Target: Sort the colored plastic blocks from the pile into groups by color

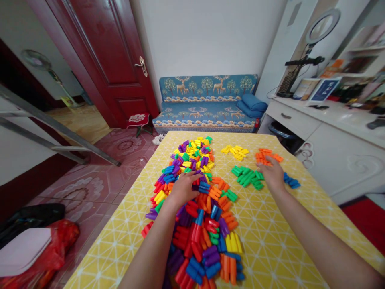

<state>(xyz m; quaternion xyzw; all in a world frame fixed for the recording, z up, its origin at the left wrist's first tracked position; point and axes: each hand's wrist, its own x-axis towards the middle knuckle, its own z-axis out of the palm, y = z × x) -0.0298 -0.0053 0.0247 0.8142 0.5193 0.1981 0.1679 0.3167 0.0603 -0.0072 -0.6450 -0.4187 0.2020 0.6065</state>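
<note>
The head view shows two bare hands over one large mixed heap (195,237) and four small one-colour clusters of plastic pieces, all on one worktop (264,241). The pieces in the heap are too many and too overlapped to count; it runs along the left and middle of the worktop from the near side almost to the far edge, mixing red, orange, yellow, green, blue and purple. To its right lie the yellow cluster (236,152), the green cluster (247,177) nearer the camera, the orange cluster (278,157), and the blue cluster (291,180) just beside the right wrist. The left hand (185,187) is on the heap, partly open, thumb and fingers apart among purple, red and blue pieces; whether it has hold of one I cannot tell. The right hand (272,173) is at the near side of the orange cluster, loosely open with fingers a little spread; I cannot tell whether it holds a piece. The pieces look smooth and slightly glossy, shaped like short rounded tubes joined side by side. The worktop has a yellow covering with white lines crossing into triangles. Beyond it stands one blue sofa (207,110) patterned with deer and trees.
</note>
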